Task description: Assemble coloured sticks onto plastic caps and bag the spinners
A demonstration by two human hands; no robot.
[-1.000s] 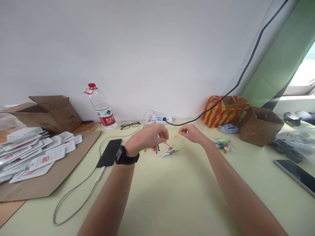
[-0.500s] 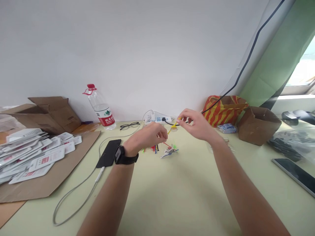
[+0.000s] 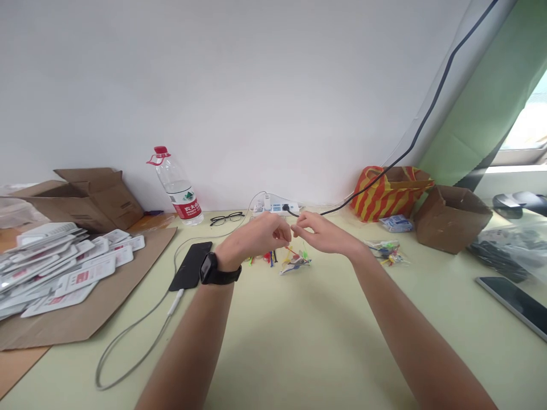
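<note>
My left hand (image 3: 265, 234), below a wrist with a black watch (image 3: 209, 269), is closed in a pinch over the middle of the table. Close to its fingertips, my right hand (image 3: 320, 232) has thumb and fingers drawn together. What each pinch holds is too small and hidden to make out. A thin yellow and red piece (image 3: 291, 250) shows just below the fingers. Under the hands lies a small whitish object (image 3: 294, 265) with coloured bits around it. Several small coloured plastic pieces (image 3: 270, 259) lie beside it, partly covered by my left hand.
A power strip (image 3: 276, 207), glasses (image 3: 227, 218) and a water bottle (image 3: 180, 193) stand along the wall. To the left are a phone (image 3: 191, 266) and cardboard with white packets (image 3: 85, 276). A clear bag of coloured pieces (image 3: 388, 252), striped bag (image 3: 387, 193) and box (image 3: 450, 222) are right.
My right hand has moved left and down to my left hand. The yellow strip that stretched between the hands no longer shows there; yellow now appears below the fingers. The left hand has barely moved.
</note>
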